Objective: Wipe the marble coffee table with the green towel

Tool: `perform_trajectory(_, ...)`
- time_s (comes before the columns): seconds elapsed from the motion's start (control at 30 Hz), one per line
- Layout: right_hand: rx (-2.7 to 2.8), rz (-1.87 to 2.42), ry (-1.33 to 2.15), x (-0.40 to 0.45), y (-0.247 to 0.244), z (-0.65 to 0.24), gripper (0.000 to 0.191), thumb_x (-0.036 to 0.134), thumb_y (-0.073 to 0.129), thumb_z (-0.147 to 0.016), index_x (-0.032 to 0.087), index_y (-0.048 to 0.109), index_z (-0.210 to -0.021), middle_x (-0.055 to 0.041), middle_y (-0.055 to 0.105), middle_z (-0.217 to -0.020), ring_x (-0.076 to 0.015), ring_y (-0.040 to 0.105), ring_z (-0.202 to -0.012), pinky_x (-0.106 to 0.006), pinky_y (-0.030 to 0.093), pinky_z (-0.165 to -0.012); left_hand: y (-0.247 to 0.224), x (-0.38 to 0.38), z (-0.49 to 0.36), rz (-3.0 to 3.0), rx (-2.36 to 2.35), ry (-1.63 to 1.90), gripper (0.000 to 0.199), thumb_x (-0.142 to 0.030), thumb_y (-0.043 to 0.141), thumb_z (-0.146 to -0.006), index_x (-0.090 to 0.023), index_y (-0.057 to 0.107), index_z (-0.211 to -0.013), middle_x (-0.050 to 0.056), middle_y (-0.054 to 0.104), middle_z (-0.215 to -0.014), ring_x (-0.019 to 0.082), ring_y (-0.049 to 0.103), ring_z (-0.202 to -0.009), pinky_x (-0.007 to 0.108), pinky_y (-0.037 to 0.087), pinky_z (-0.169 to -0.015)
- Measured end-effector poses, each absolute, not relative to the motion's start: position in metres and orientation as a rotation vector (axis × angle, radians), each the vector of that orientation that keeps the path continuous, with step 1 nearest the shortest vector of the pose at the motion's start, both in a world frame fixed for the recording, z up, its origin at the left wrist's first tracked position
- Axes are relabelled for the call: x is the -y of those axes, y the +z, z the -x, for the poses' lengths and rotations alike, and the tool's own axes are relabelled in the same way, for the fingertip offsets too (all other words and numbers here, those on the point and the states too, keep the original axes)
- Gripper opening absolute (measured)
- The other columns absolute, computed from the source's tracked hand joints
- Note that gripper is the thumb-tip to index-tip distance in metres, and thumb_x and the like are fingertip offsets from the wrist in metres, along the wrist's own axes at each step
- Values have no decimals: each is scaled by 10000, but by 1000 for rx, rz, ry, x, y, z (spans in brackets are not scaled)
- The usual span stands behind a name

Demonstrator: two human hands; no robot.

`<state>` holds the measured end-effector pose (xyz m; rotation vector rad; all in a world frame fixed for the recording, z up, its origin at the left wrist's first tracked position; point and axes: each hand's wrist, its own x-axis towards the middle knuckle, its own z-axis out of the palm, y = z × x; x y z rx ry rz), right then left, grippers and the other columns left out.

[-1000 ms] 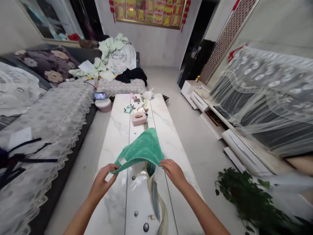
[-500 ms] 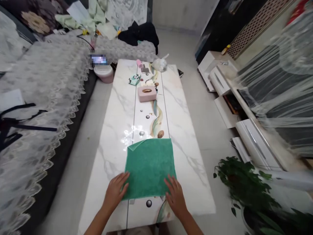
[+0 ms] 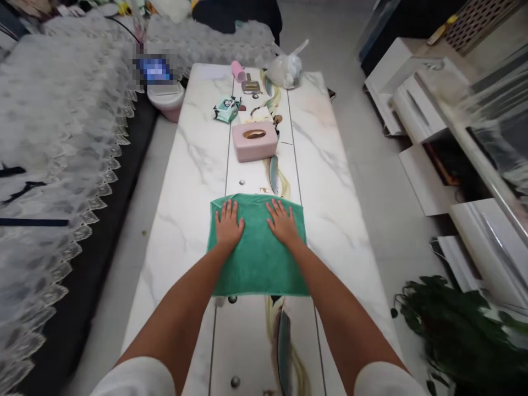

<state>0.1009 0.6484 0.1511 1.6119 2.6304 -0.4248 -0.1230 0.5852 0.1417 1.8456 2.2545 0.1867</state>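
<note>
Green terry cloth is lying flat across the middle strip of the marble coffee table [image 3: 193, 159], and you are pressing both palms onto its far half. Your left hand [image 3: 228, 224] is sitting spread, fingers fanned wide, near the far left corner of the green towel [image 3: 258, 264]; your right hand [image 3: 281, 221] is mirroring it just beside, fingers equally splayed, gripping nothing, only bearing down on the fabric. The two hands are lying close together, a narrow band of towel showing between them.

The towel is looking square to the table, its near edge straight and its far edge just short of the painted leaf pattern. The far left corner is looking a touch rounded, as if a small lip may be tucked there, though that is hard to tell for sure.

If you are smoothing, my judgement is that you are best served keeping the palms flat and the pressure even, working outward from the centre towards the side edges so creases are not getting trapped under your wrists. Light pressure matters: the marble is glossy, and a hard shove is likely to slide the whole cloth instead of flattening it.

Farther up the table, the pink tissue box [image 3: 254, 141] is standing well apart from the towel, with a small teal packet [image 3: 226, 108] and a knotted plastic bag [image 3: 284, 70] beyond it. None of these is crowding your working patch.
</note>
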Motion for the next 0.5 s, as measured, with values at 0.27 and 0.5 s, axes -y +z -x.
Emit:
perform_trajectory(0.27, -2618, -1585, -431, -696, 155, -86, 633, 313, 407, -1101, 280, 270, -1718, -53, 198, -1787, -266, 205, -1657, -593, 216, -1331, 144, -681, 151, -1932, -2129, 195, 703, -388, 372, -1038, -144, 295, -1693, 125, 229, -1777, 309, 213, -1651, 612, 182, -1335)
perform_trajectory(0.5, -2584, -1582, -485, -690, 153, -89, 653, 290, 421, -1078, 275, 278, -1716, -57, 195, -1783, -267, 196, -1660, -604, 192, -1337, 145, -685, 149, -1938, -2125, 218, 697, -360, 394, -1017, -140, 338, -1677, 116, 273, -1763, 313, 250, -1639, 617, 205, -1329)
